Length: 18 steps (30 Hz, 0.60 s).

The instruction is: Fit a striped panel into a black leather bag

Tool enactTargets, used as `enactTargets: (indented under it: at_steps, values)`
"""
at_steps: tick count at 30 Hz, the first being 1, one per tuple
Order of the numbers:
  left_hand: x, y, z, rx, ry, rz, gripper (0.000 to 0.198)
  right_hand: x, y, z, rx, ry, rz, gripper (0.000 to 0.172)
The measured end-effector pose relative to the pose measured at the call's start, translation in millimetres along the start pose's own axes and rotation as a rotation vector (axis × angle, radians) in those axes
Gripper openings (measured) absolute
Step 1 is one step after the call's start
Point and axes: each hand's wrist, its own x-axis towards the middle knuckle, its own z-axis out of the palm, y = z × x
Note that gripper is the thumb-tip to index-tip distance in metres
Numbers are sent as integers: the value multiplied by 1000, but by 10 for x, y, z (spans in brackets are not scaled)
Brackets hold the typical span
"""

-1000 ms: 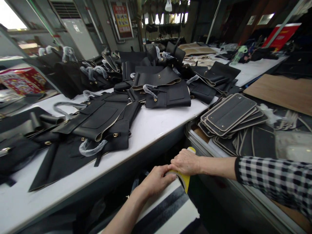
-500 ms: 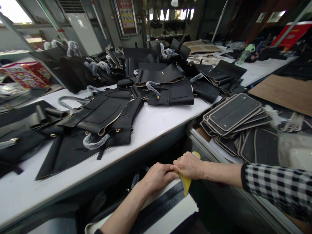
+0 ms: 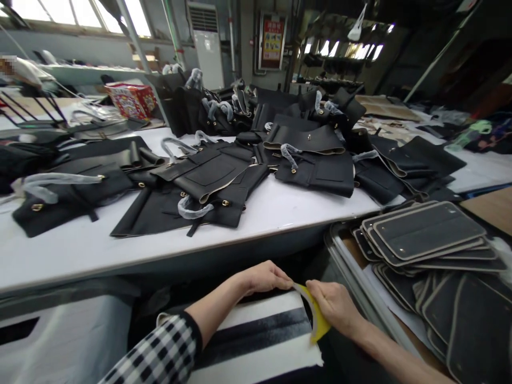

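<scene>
A black-and-cream bag piece [image 3: 276, 362] lies in front of me, its cream lining outward with a dark band across it. My right hand [image 3: 334, 304] is closed around a yellow roll of tape [image 3: 319, 322], held upright at the right end of the piece. My left hand [image 3: 266, 277] reaches over the top edge with its fingers pressed together, pinching where the tape's upper end meets that edge. The thumb of my left hand is mostly hidden. The far side of the bag piece is out of sight.
Across the white table [image 3: 276, 221] lie several black bags [image 3: 218, 170] with plastic-wrapped handles. To the right, dark panels with pale edges [image 3: 430, 232] are stacked in a metal-rimmed bin. A red patterned box [image 3: 132, 100] stands at the far left; a person bends over behind it.
My hands have drawn apart, the right one moving slightly right and down with the tape roll. More of its curve shows. The camera view has turned left.
</scene>
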Motion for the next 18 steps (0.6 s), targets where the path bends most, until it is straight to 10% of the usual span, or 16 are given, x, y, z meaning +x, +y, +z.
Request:
enactTargets:
  at_steps: [12, 18]
  values:
    - [18, 81, 27, 363, 66, -59, 35, 156, -85, 159, -29, -7, 133, 58]
    - [-73, 217, 51, 558, 134, -250, 48, 226, 369, 323, -219, 108, -337, 47]
